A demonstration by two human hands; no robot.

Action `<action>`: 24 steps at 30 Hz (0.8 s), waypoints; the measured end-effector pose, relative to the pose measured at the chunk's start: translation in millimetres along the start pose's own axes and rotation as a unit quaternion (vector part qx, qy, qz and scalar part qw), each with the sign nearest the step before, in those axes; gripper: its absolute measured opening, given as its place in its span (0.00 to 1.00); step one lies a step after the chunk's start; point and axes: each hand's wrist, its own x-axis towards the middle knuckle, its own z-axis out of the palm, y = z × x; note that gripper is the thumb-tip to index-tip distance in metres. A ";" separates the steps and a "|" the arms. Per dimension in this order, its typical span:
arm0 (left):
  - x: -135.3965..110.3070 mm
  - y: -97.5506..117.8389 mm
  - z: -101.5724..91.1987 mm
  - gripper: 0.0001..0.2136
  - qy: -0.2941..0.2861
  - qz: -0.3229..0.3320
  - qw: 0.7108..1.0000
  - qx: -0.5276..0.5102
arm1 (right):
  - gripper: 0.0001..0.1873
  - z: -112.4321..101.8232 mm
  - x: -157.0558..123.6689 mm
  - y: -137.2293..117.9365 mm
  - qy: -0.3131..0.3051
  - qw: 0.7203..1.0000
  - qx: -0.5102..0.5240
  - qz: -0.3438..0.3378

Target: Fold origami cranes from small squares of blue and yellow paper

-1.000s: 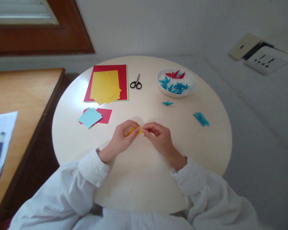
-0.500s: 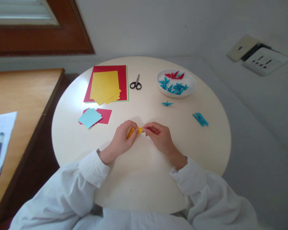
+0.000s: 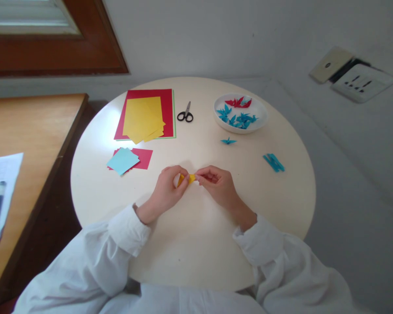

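A small folded piece of yellow paper (image 3: 189, 178) is pinched between both my hands above the middle of the round cream table (image 3: 190, 244). My left hand (image 3: 168, 188) grips its left end with curled fingers. My right hand (image 3: 217, 185) pinches its right end with thumb and forefinger. Most of the paper is hidden by my fingers.
A stack of yellow sheets on red paper (image 3: 145, 115) lies at the back left, with small light blue and red squares (image 3: 127, 159) in front. Black scissors (image 3: 185, 112), a white dish of folded paper cranes (image 3: 240, 112), a lone blue crane (image 3: 228, 141) and blue folded strips (image 3: 274, 162) lie beyond. A wooden desk (image 3: 29, 131) stands to the left.
My fingers have shifted slightly on the yellow paper, and the left hand has closed in a little toward the right. Nothing else on the table has moved.
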 end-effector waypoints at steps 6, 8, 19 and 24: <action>-0.5 -0.4 1.4 0.03 0.010 -0.004 1.000 -0.009 | 0.05 0.2 -0.3 1.5 0.005 1.000 0.006 -0.004; -0.7 -1.2 2.2 0.03 0.010 -0.001 1.000 -0.011 | 0.05 0.7 -0.3 1.5 0.007 1.000 0.006 -0.004; -0.6 -3.4 4.4 0.03 0.012 0.004 1.000 -0.018 | 0.03 2.9 -1.5 -1.5 0.016 1.000 -0.020 -0.017; -0.9 -2.7 4.2 0.03 0.016 -0.001 1.000 -0.027 | 0.03 3.3 -1.3 -2.0 0.017 1.000 -0.016 -0.021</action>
